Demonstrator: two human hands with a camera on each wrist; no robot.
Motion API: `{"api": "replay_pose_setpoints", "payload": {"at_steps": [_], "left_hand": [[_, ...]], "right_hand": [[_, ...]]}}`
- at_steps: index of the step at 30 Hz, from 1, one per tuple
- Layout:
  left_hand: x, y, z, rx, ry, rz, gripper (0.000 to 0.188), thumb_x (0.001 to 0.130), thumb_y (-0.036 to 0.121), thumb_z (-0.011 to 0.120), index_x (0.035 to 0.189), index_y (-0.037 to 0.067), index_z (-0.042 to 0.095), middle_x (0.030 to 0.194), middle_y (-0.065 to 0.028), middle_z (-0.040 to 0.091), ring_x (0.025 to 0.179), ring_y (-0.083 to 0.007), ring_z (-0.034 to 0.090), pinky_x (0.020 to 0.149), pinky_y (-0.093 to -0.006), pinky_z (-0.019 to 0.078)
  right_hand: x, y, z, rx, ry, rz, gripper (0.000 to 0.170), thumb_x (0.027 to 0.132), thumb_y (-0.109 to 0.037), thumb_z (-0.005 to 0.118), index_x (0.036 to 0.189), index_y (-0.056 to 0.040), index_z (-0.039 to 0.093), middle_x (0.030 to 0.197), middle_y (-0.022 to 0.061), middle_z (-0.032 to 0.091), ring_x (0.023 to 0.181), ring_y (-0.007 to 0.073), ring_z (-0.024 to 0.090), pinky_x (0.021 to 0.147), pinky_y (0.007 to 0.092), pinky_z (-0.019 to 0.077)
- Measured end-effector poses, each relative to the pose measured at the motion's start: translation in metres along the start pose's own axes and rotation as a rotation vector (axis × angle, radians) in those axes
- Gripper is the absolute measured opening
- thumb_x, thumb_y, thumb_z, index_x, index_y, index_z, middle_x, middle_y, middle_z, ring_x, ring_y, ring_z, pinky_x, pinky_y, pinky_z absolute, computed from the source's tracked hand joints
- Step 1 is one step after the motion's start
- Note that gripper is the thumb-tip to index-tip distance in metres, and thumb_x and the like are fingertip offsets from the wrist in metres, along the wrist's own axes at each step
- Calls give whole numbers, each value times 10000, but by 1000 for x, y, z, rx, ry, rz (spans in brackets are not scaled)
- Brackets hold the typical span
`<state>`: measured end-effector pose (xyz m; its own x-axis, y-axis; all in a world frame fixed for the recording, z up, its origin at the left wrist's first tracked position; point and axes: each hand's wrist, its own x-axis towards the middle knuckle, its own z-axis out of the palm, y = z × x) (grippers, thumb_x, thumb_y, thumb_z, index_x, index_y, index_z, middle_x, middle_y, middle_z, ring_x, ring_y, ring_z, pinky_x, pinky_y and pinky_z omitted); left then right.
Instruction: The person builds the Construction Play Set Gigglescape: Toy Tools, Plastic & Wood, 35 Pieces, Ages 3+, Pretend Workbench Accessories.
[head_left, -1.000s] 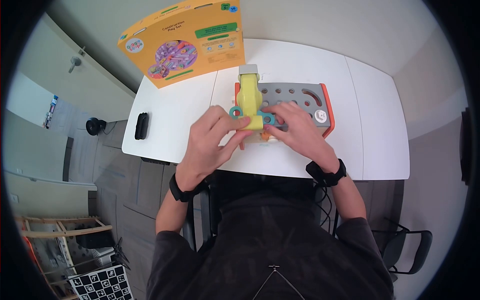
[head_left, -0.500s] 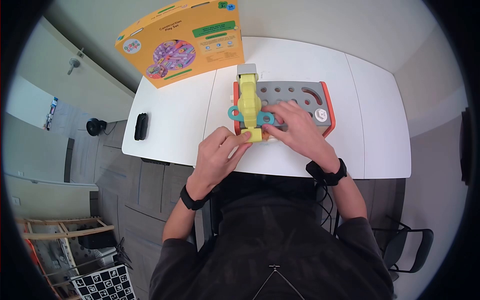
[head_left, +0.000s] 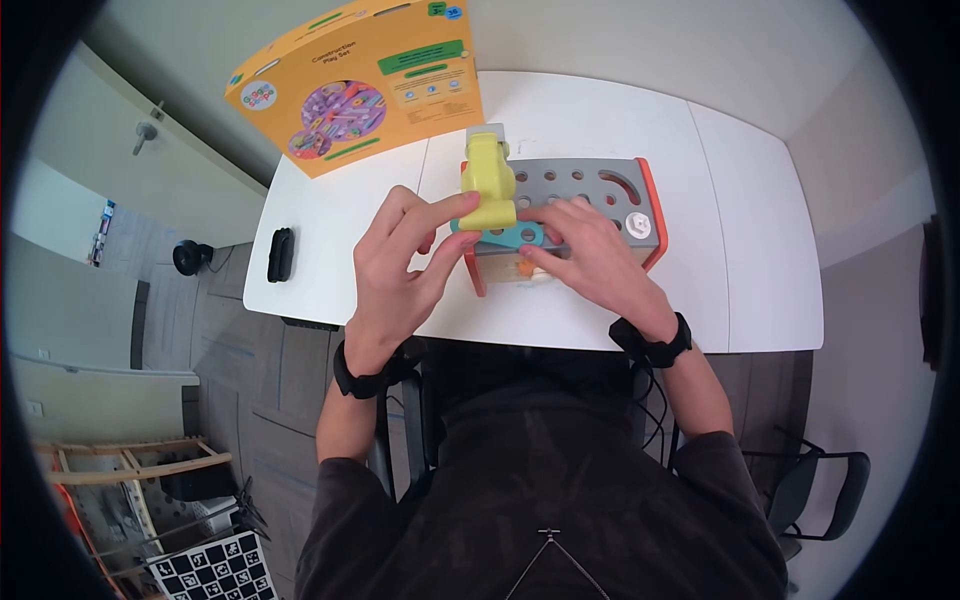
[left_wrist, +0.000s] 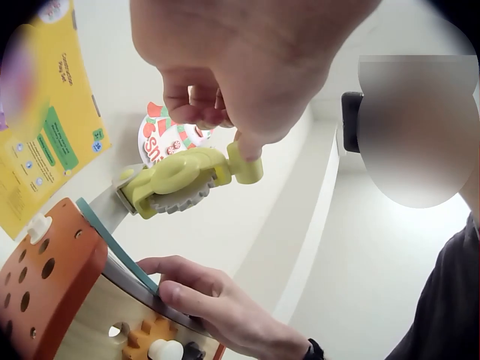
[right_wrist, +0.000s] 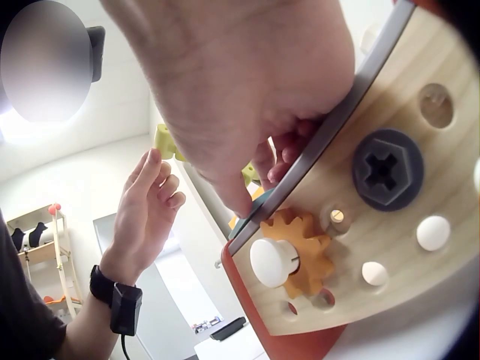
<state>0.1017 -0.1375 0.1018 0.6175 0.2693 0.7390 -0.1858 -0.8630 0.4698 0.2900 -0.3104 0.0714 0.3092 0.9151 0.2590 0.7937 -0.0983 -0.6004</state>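
Note:
A lime-green toy saw (head_left: 487, 170) with a grey toothed edge (left_wrist: 184, 196) is tilted over the left end of a toy workbench (head_left: 565, 163). My left hand (head_left: 395, 265) pinches the near end of its handle between thumb and fingers. Under the handle, a teal strip with holes (head_left: 500, 238) lies along the near edge of the bench's grey top. My right hand (head_left: 590, 255) pinches the strip's right end against that edge, thumb in front. Below it, an orange gear (right_wrist: 307, 251) sits on the bench's wooden front with a white peg (right_wrist: 271, 262).
The orange Construction Play Set box (head_left: 430, 110) stands at the back left of the white table (head_left: 740, 250). A black case (head_left: 281, 253) lies near the table's left edge. On the bench top's right end sits a white screw head (head_left: 637, 225).
The toy saw came toward my body, then went away again and its handle rose, with my left hand pinching it throughout. My right hand stays on the teal strip.

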Motion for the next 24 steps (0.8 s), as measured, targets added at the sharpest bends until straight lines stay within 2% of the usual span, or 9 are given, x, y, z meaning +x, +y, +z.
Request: {"api": "replay_pose_setpoints", "payload": {"at_steps": [7,14,17,24], "left_hand": [[-6,-3,2,-66,-8,-7,416,837,-10,866,1236,73,781,816,-37,568,671,-136,479,594,-304,425],[-56,-8,18,-137,-162,-154,386,880,-23,820,1243,101,774,819,-39,601,674,-155,549,604,-291,462],[-65,-6,24,-129,-151,-202,375,881,-27,818,1232,99,776,818,-40,596,656,-161,542,588,-293,457],[-42,6,10,-75,-89,-124,403,890,-30,814,1277,72,757,772,-39,542,633,-139,502,578,-290,428]], "right_hand": [[0,-1,-1,-3,-18,7,373,971,-270,771,1265,-48,711,913,102,642,929,297,601,844,433,510],[0,2,1,-9,-1,-5,366,967,-263,773,1257,-48,715,916,105,649,929,301,601,844,433,513],[1,2,2,-4,0,-5,361,965,-259,774,1253,-50,715,920,106,653,932,302,603,844,433,513],[0,1,1,-10,-1,-5,368,967,-260,773,1260,-49,707,925,105,656,933,308,603,850,436,511]]}}
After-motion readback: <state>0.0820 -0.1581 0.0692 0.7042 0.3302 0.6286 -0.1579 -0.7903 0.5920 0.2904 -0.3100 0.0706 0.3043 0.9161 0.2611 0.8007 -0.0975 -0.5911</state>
